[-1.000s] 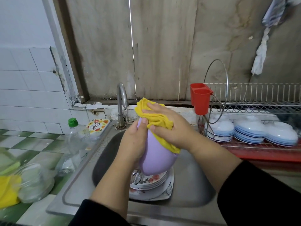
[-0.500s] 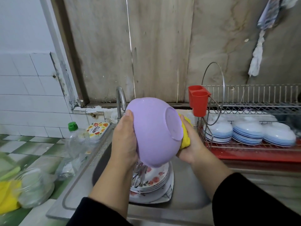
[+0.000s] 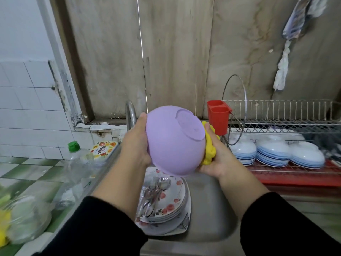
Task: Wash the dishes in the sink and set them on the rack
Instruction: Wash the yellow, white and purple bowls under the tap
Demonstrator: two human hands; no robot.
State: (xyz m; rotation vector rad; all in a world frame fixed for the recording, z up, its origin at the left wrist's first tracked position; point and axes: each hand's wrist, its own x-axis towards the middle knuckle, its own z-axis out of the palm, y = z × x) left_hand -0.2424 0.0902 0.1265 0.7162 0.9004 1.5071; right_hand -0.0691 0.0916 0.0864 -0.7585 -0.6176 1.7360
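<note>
A lilac bowl [image 3: 173, 143] is being held up over the sink [image 3: 212, 218], its base turned toward the camera and tilted up to the right. The left hand [image 3: 136, 145] is gripping the bowl's left side, thumb lying on the outer wall, the other fingers hidden behind it. The right hand [image 3: 219, 159] is pressing a yellow cloth [image 3: 209, 145] against the bowl's right side; its grip is curled round the cloth, and most of the cloth is hidden between palm and bowl. The bowl's inside and rim are facing away and cannot be seen.

Directly below, a stack of flowered plates [image 3: 166, 206] with spoons [image 3: 155, 193] on top is sitting in the sink, partly covered by the left forearm. A tap [image 3: 131, 115] is rising behind the left hand, its spout hidden. To the right, a wire rack [image 3: 287, 124] is carrying overturned white-and-blue dishes [image 3: 273, 152] and a red holder [image 3: 218, 117]; the rack is cut off at the frame edge. On the left, a green-capped bottle [image 3: 77, 156] and clear containers are standing on the table, too blurred to make out.
</note>
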